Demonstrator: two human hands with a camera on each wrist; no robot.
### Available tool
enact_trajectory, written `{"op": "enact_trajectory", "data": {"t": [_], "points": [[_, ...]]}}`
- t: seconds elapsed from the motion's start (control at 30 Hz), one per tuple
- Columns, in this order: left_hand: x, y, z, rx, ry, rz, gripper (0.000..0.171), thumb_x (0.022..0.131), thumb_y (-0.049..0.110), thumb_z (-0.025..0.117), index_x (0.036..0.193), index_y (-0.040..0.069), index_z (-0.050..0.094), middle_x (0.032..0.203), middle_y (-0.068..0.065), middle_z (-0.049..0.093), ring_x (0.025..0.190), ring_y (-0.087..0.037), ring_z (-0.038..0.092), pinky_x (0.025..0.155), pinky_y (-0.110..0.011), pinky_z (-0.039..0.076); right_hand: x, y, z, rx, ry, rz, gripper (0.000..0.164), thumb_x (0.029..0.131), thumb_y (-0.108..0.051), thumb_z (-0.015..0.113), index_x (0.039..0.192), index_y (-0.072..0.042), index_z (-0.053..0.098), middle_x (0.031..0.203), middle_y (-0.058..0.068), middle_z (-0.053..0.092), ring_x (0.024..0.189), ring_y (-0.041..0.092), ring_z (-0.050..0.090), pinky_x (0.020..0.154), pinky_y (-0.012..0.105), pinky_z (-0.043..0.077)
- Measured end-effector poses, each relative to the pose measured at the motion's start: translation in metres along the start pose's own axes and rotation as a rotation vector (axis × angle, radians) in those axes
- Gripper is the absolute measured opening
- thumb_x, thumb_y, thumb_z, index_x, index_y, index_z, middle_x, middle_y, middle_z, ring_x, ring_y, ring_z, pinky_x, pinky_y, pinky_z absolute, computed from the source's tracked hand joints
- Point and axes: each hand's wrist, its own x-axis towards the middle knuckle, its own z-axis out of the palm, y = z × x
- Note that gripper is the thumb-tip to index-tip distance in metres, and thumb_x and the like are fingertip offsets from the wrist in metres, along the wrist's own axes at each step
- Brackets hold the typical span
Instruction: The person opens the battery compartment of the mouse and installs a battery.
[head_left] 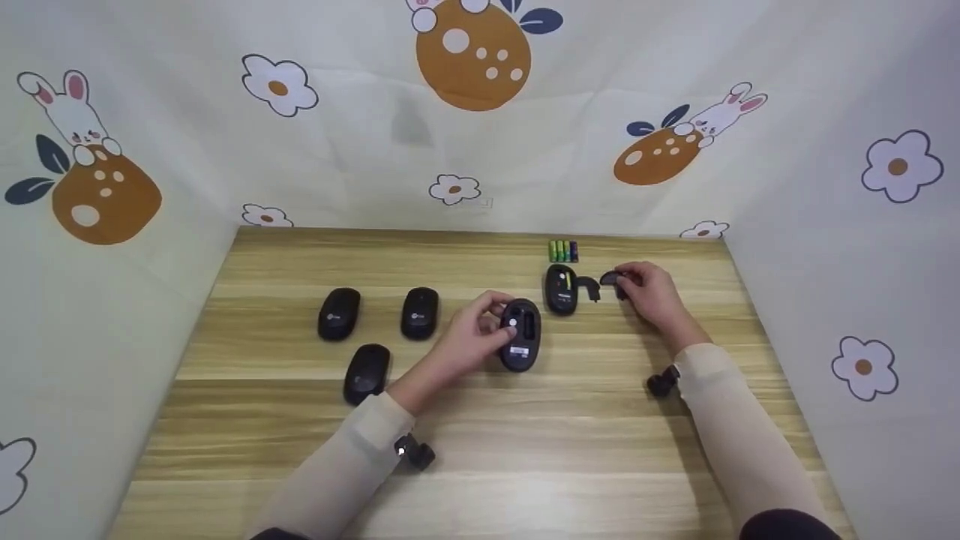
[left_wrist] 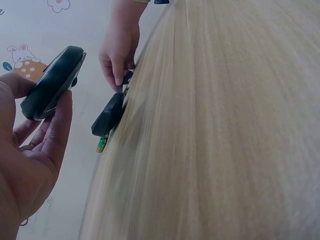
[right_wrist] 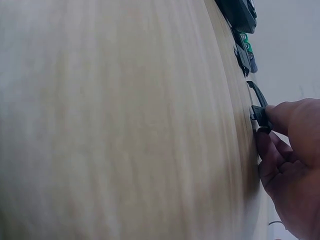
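My left hand holds a black computer mouse by its side, underside up, with its battery bay uncovered. In the left wrist view the same mouse is raised off the table between thumb and fingers. My right hand pinches a black battery cover at the table's surface. Left of that hand lies another mouse, underside up, with a yellow-green battery in its bay. Its loose cover lies against its right side.
Several green and dark batteries lie in a row near the table's back edge. Three black mice stand upright at the left: one at the far left, one beside it, and one near my left forearm. Patterned cloth walls surround the table.
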Motion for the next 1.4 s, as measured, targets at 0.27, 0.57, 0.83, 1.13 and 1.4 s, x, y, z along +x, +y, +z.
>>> {"op": "enact_trajectory", "data": {"t": [0.27, 0.57, 0.83, 1.13, 1.4], "points": [[0.001, -0.002, 0.000, -0.002, -0.003, 0.020, 0.046, 0.095, 0.002, 0.075, 0.141, 0.005, 0.066, 0.114, -0.012, 0.066, 0.083, -0.016, 0.067, 0.078, -0.028, 0.061, 0.000, 0.001, 0.000, -0.035, -0.007, -0.010, 0.025, 0.110, -0.005, 0.066, 0.131, 0.008, 0.072, 0.115, 0.025, 0.067, 0.105, 0.036, 0.064, 0.091, 0.046, 0.051], [0.001, -0.002, -0.001, -0.008, 0.005, 0.023, 0.047, 0.095, 0.003, 0.077, 0.141, 0.004, 0.066, 0.115, -0.013, 0.067, 0.084, -0.016, 0.067, 0.076, -0.026, 0.061, 0.000, 0.001, 0.001, -0.025, -0.010, -0.014, 0.024, 0.110, -0.002, 0.064, 0.129, 0.010, 0.071, 0.116, 0.027, 0.067, 0.106, 0.037, 0.065, 0.093, 0.045, 0.052], [0.000, -0.001, -0.002, -0.004, 0.005, 0.022, 0.046, 0.095, 0.002, 0.077, 0.140, 0.005, 0.067, 0.115, -0.012, 0.067, 0.086, -0.018, 0.067, 0.078, -0.029, 0.061, 0.001, -0.002, 0.002, -0.007, 0.018, -0.005, 0.022, 0.110, -0.005, 0.065, 0.126, 0.008, 0.073, 0.118, 0.025, 0.069, 0.103, 0.033, 0.065, 0.093, 0.042, 0.052], [0.000, -0.004, -0.003, 0.004, -0.001, 0.030, 0.047, 0.096, 0.005, 0.076, 0.142, 0.008, 0.066, 0.115, -0.009, 0.066, 0.087, -0.018, 0.070, 0.078, -0.030, 0.062, 0.017, -0.027, 0.003, 0.057, -0.019, 0.046, 0.026, 0.111, -0.015, 0.066, 0.129, 0.004, 0.072, 0.110, 0.016, 0.069, 0.089, 0.024, 0.061, 0.071, 0.026, 0.051], [-0.001, -0.004, -0.003, 0.019, 0.002, 0.028, 0.046, 0.096, 0.006, 0.077, 0.141, 0.009, 0.067, 0.116, -0.011, 0.068, 0.089, -0.021, 0.071, 0.081, -0.033, 0.064, 0.046, -0.052, 0.013, 0.043, -0.169, 0.034, 0.043, 0.112, -0.018, 0.065, 0.149, 0.004, 0.060, 0.121, 0.018, 0.060, 0.100, 0.030, 0.062, 0.084, 0.040, 0.056]]}}
